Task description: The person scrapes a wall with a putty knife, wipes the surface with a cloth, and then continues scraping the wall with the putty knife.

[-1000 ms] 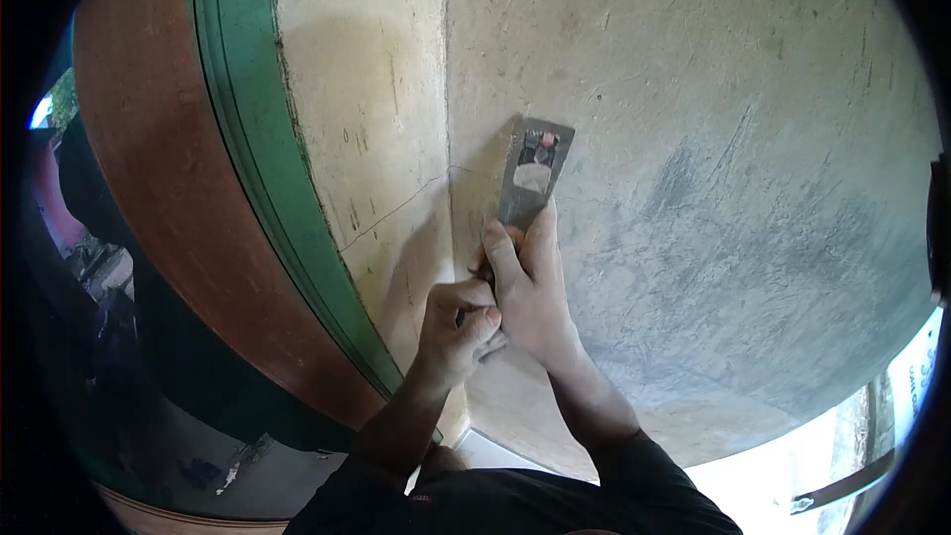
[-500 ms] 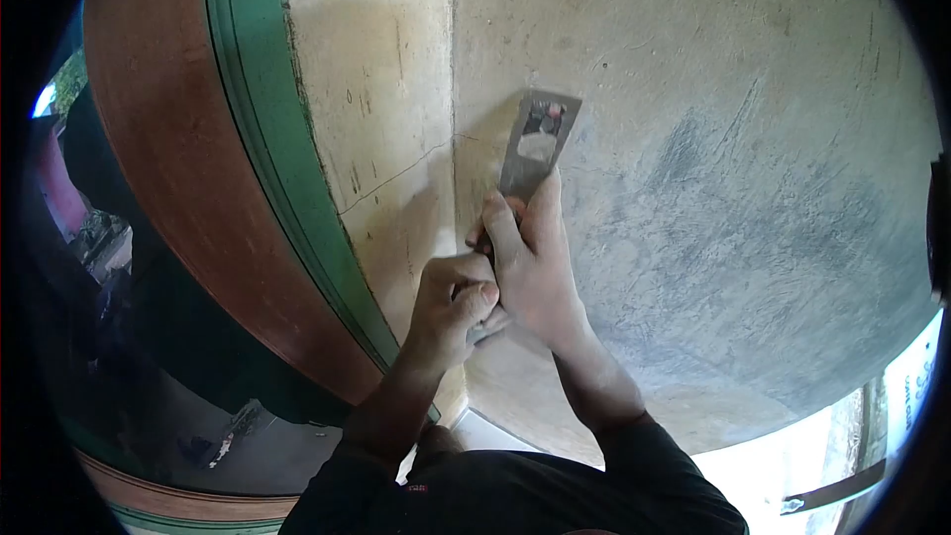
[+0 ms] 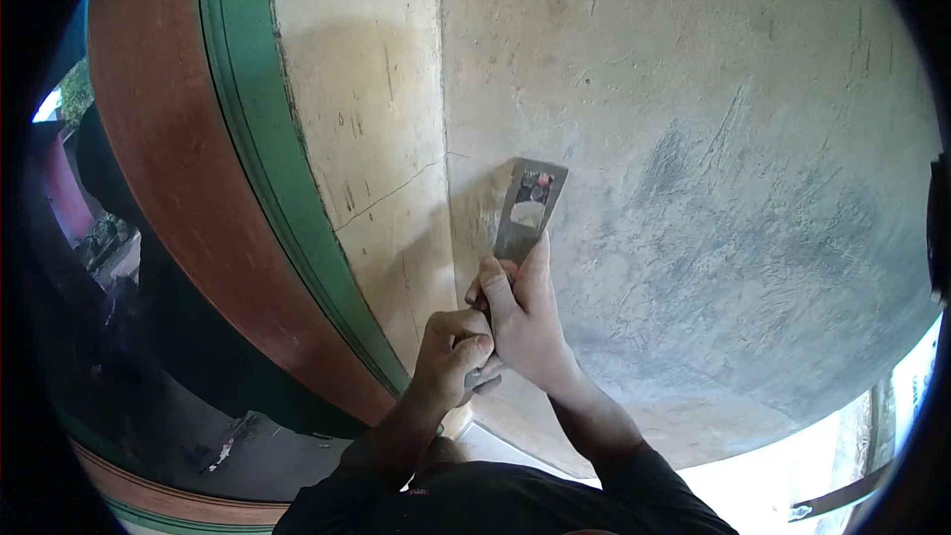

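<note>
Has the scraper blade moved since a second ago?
Yes. The scraper blade has slid down: its top edge, earlier above the wall crack, now sits about level with it.

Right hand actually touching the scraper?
Touching. Head view: the right hand wraps the scraper at its handle just below the blade, thumb laid along it, no gap visible.

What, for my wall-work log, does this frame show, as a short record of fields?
tool: flat grey metal scraper, blade against wall
right hand: fingers wrapped on scraper's handle
left hand: clenched on handle's lower end
surface: pale scuffed plaster wall, beside a vertical corner line
nearby: thin crack; green painted frame strip
</note>
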Demonstrator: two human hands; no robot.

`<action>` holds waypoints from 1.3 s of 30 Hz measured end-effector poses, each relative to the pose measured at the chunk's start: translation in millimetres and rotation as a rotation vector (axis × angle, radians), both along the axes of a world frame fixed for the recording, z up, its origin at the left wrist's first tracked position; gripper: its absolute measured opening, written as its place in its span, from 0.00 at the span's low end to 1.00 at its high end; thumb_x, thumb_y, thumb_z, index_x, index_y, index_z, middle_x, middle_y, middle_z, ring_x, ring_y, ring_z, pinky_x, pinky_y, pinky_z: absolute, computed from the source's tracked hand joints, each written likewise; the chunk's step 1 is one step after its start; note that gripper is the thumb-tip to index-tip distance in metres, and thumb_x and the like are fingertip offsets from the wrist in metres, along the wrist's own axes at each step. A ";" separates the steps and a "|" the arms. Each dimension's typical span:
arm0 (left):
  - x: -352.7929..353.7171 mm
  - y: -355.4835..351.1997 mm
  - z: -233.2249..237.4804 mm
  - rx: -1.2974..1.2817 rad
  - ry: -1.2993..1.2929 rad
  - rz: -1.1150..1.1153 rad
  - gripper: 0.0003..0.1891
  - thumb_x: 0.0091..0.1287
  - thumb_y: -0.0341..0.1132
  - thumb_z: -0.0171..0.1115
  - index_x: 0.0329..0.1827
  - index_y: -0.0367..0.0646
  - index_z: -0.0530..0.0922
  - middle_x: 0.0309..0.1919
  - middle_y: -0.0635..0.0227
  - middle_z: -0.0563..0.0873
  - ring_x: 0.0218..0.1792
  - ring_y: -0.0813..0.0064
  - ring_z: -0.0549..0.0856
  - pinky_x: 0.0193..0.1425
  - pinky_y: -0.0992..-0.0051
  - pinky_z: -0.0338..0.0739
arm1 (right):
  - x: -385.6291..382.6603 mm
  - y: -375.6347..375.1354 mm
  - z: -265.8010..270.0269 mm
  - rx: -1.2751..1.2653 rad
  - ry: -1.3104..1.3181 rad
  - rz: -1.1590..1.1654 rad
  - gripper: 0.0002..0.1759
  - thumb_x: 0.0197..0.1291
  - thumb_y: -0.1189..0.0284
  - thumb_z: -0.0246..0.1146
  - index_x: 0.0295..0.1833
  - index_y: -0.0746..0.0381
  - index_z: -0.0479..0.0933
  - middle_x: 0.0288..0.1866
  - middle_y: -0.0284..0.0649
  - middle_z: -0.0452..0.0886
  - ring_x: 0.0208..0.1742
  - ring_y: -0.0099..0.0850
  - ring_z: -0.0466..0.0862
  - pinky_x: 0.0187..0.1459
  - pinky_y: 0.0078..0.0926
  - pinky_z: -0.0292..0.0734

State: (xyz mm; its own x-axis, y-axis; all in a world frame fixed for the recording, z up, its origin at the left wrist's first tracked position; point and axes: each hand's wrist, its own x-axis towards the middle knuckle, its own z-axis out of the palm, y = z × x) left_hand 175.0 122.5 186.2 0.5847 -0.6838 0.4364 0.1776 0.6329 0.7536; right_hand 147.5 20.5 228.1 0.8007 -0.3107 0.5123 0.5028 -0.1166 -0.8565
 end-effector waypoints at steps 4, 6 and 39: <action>15.9 -13.6 16.0 -0.042 0.038 0.001 0.13 0.62 0.31 0.54 0.20 0.42 0.65 0.16 0.74 0.66 0.13 0.86 0.63 0.13 0.82 0.56 | 14.5 -12.5 27.7 -0.142 0.052 -0.092 0.24 0.66 0.77 0.50 0.63 0.67 0.49 0.27 0.41 0.74 0.26 0.24 0.74 0.27 0.23 0.71; 23.4 -10.6 17.2 -0.097 0.050 -0.060 0.13 0.62 0.31 0.54 0.20 0.42 0.65 0.16 0.73 0.68 0.13 0.86 0.64 0.13 0.82 0.56 | 17.9 -10.1 27.7 -0.183 0.017 -0.117 0.24 0.65 0.77 0.50 0.61 0.70 0.48 0.24 0.43 0.75 0.23 0.26 0.75 0.26 0.24 0.71; 18.2 -8.3 49.4 0.077 -0.010 0.108 0.15 0.64 0.27 0.52 0.18 0.43 0.64 0.13 0.77 0.65 0.11 0.90 0.63 0.10 0.83 0.53 | 27.1 -1.9 45.5 -0.026 -0.032 -0.123 0.04 0.67 0.75 0.49 0.45 0.63 0.62 0.27 0.35 0.72 0.25 0.19 0.71 0.27 0.17 0.68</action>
State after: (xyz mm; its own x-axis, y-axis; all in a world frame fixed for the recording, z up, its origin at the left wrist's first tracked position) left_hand 193.2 114.2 235.6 0.6527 -0.6488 0.3912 0.1040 0.5882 0.8020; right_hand 174.6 18.6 273.6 0.7406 -0.3916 0.5461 0.5101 -0.2013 -0.8362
